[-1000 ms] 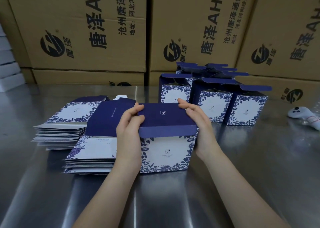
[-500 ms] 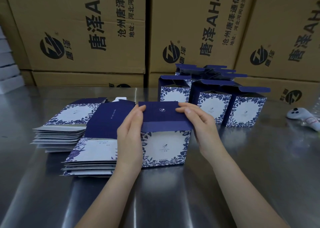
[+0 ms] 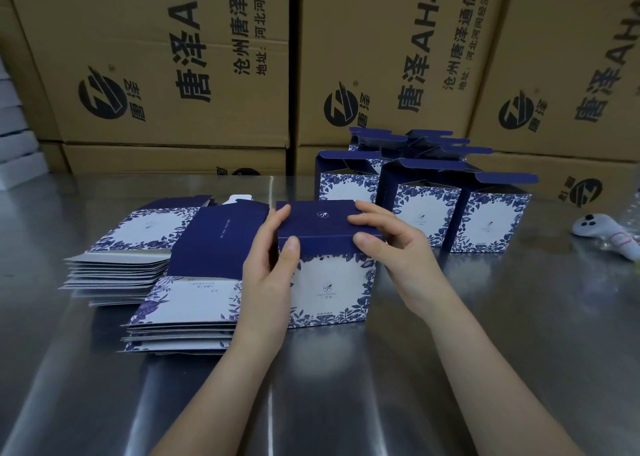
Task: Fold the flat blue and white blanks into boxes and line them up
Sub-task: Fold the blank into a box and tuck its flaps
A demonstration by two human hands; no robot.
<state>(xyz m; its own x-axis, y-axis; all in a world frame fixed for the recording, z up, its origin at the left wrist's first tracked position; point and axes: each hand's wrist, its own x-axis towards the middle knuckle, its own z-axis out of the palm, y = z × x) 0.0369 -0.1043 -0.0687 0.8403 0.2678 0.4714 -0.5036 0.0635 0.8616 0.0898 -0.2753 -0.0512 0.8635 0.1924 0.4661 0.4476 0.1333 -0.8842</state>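
A folded blue and white box (image 3: 329,289) stands on the steel table in front of me, its dark blue lid flap (image 3: 320,220) bent down over the top. My left hand (image 3: 270,268) grips the box's left side, thumb on the lid's front lip. My right hand (image 3: 391,244) holds the right side, thumb pressing the lip, fingers on the lid. Two stacks of flat blanks lie to the left, the near stack (image 3: 187,303) and the far stack (image 3: 128,251). Several folded boxes (image 3: 426,209) with raised lids stand in rows behind.
Big brown cartons (image 3: 381,57) with black print wall off the back of the steel table (image 3: 485,351). A white controller (image 3: 604,234) lies at the right edge. White boxes (image 3: 14,144) are stacked at the far left.
The lid flap has come down over the box top and its front lip is now tucked lower. Both thumbs have shifted onto the lip. The box moved slightly away from me.
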